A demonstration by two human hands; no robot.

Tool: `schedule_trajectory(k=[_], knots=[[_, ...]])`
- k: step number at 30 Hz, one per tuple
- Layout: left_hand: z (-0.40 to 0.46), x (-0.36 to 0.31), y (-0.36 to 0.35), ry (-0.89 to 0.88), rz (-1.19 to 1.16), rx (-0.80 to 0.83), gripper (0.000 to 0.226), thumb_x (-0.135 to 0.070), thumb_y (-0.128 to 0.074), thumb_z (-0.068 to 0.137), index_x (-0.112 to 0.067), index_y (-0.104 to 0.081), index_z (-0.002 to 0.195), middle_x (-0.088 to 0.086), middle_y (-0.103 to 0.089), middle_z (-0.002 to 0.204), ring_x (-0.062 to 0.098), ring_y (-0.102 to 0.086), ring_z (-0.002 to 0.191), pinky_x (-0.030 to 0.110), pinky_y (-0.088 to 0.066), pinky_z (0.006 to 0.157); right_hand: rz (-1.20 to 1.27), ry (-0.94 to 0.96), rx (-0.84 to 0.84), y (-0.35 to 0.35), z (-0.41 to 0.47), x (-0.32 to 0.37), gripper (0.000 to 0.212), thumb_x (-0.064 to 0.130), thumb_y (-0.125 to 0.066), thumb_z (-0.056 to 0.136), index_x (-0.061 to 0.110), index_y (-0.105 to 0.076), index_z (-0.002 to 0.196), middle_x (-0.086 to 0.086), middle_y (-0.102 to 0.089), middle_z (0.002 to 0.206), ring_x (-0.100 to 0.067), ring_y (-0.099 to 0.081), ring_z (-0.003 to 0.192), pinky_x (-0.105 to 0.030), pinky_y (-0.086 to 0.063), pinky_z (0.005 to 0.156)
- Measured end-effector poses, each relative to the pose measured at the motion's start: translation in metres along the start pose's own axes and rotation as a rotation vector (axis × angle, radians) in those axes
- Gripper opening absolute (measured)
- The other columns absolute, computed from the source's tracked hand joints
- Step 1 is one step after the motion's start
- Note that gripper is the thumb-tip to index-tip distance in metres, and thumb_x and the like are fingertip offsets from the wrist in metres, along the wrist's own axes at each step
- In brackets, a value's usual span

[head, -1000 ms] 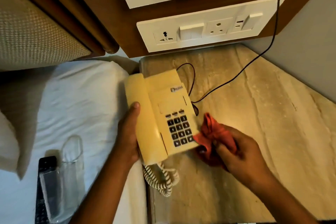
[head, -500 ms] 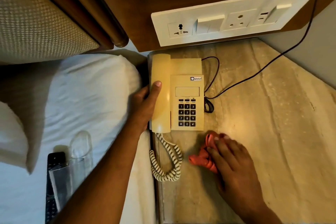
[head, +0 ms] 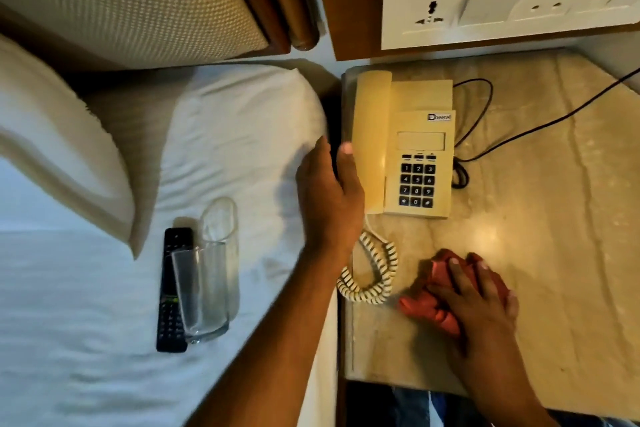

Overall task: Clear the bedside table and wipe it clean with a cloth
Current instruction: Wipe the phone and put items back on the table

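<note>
A cream push-button telephone (head: 422, 142) lies flat at the back left corner of the marble bedside table (head: 554, 218), handset on its cradle. My left hand (head: 329, 198) is at the phone's left edge, fingers apart, the thumb tip just touching the handset's side. A coiled cord (head: 374, 274) loops in front of the phone. My right hand (head: 481, 302) presses down on a crumpled red cloth (head: 426, 305) near the table's front left, fingers spread over it.
On the white bed sheet to the left, a clear glass (head: 207, 288) lies on its side against a black remote (head: 169, 315). A pillow (head: 52, 149) sits further left. A thin black cable (head: 540, 121) crosses the tabletop below the wall socket panel (head: 502, 7).
The phone went from lifted and tilted to flat at the back left corner. My left thumb slid off the handset's top to its edge. My right hand lowered the cloth onto the table.
</note>
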State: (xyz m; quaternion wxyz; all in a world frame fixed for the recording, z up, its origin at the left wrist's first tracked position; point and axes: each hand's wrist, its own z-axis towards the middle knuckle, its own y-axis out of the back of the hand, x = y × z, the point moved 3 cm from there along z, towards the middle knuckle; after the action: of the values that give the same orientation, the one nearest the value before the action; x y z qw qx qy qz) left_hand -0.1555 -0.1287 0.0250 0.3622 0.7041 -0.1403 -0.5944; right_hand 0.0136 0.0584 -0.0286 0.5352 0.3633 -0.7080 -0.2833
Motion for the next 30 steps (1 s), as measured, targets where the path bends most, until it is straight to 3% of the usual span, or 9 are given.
schedule_trajectory(k=[3, 5, 8, 12, 15, 18, 24, 26, 30], knots=[[-0.047, 0.024, 0.058, -0.106, 0.217, -0.146, 0.044, -0.029, -0.049, 0.102, -0.002, -0.057, 0.135, 0.020, -0.062, 0.134, 0.032, -0.054, 0.128, 0.026, -0.041, 0.111, 0.549, -0.179, -0.050, 0.010, -0.008, 0.015, 0.084, -0.016, -0.057, 0.081, 0.056, -0.062, 0.123, 0.015, -0.047, 0.152, -0.029, -0.033, 0.148, -0.068, -0.027, 0.113], [-0.068, 0.059, 0.101, -0.035, 0.523, -0.237, 0.053, -0.035, -0.053, 0.098, 0.001, -0.052, 0.137, 0.025, -0.057, 0.138, 0.042, -0.050, 0.130, 0.049, -0.038, 0.112, 0.837, -0.307, -0.083, 0.012, -0.015, 0.038, 0.097, -0.026, -0.052, 0.081, 0.063, -0.062, 0.116, 0.008, -0.066, 0.134, -0.026, -0.062, 0.115, -0.052, -0.052, 0.093], [-0.092, 0.109, 0.146, 0.347, 0.775, -0.184, 0.080, -0.050, -0.061, 0.090, 0.005, -0.039, 0.144, 0.033, -0.049, 0.140, 0.051, -0.048, 0.126, 0.059, -0.040, 0.104, 1.056, -0.292, -0.116, 0.005, -0.023, 0.094, 0.081, -0.016, -0.059, 0.083, 0.058, -0.067, 0.114, 0.003, -0.076, 0.093, -0.009, -0.058, 0.065, -0.021, -0.049, 0.059], [-0.097, 0.124, 0.157, 0.432, 0.749, 0.064, 0.085, -0.058, -0.057, 0.089, 0.007, -0.041, 0.142, 0.030, -0.059, 0.129, 0.046, -0.059, 0.117, 0.055, -0.051, 0.095, 1.226, -0.133, -0.061, -0.013, -0.024, 0.158, 0.065, -0.005, -0.058, 0.077, 0.041, -0.071, 0.120, -0.005, -0.068, 0.132, -0.016, -0.063, 0.123, -0.017, -0.050, 0.093], [-0.097, 0.106, 0.161, 0.306, 0.496, 0.044, 0.070, -0.060, -0.052, 0.091, -0.004, -0.051, 0.132, 0.014, -0.065, 0.119, 0.032, -0.063, 0.109, 0.034, -0.056, 0.086, 1.294, -0.111, 0.060, -0.022, -0.024, 0.176, 0.067, -0.017, -0.056, 0.084, 0.035, -0.069, 0.126, -0.003, -0.069, 0.130, -0.015, -0.070, 0.110, -0.023, -0.057, 0.085], [-0.112, 0.071, 0.146, 0.383, -0.156, 0.243, 0.042, -0.067, -0.049, 0.083, -0.035, -0.060, 0.109, -0.013, -0.072, 0.093, 0.003, -0.069, 0.088, 0.007, -0.049, 0.068, 1.381, -0.116, 0.172, -0.020, -0.027, 0.184, 0.054, 0.006, -0.066, 0.085, 0.029, -0.064, 0.133, -0.008, -0.069, 0.122, -0.015, -0.069, 0.087, -0.023, -0.055, 0.068], [-0.145, 0.031, 0.103, 0.477, -0.463, 0.710, 0.061, -0.079, -0.049, 0.074, -0.028, -0.069, 0.100, 0.003, -0.076, 0.095, 0.013, -0.073, 0.090, 0.033, -0.058, 0.085, 1.364, -0.204, -0.029, 0.040, -0.002, 0.152, 0.037, 0.021, -0.061, 0.089, 0.020, -0.069, 0.125, -0.010, -0.075, 0.115, -0.029, -0.070, 0.110, -0.043, -0.058, 0.091], [-0.145, 0.017, 0.082, 0.535, -0.591, 0.702, 0.043, -0.070, -0.061, 0.078, -0.032, -0.073, 0.094, -0.002, -0.078, 0.086, 0.009, -0.074, 0.082, 0.029, -0.059, 0.076, 1.267, -0.218, -0.068, 0.047, -0.019, 0.141, 0.043, 0.028, -0.063, 0.087, 0.026, -0.067, 0.129, -0.008, -0.075, 0.117, -0.027, -0.071, 0.109, -0.033, -0.060, 0.085], [-0.148, -0.013, 0.035, 0.647, -0.708, 0.674, 0.029, -0.043, -0.067, 0.088, -0.018, -0.075, 0.100, 0.001, -0.079, 0.096, 0.011, -0.073, 0.091, 0.023, -0.057, 0.077, 0.990, -0.237, -0.004, 0.048, -0.047, 0.114, 0.065, 0.048, -0.070, 0.076, 0.044, -0.047, 0.137, -0.002, -0.040, 0.156, -0.018, -0.035, 0.147, -0.017, -0.029, 0.116]])
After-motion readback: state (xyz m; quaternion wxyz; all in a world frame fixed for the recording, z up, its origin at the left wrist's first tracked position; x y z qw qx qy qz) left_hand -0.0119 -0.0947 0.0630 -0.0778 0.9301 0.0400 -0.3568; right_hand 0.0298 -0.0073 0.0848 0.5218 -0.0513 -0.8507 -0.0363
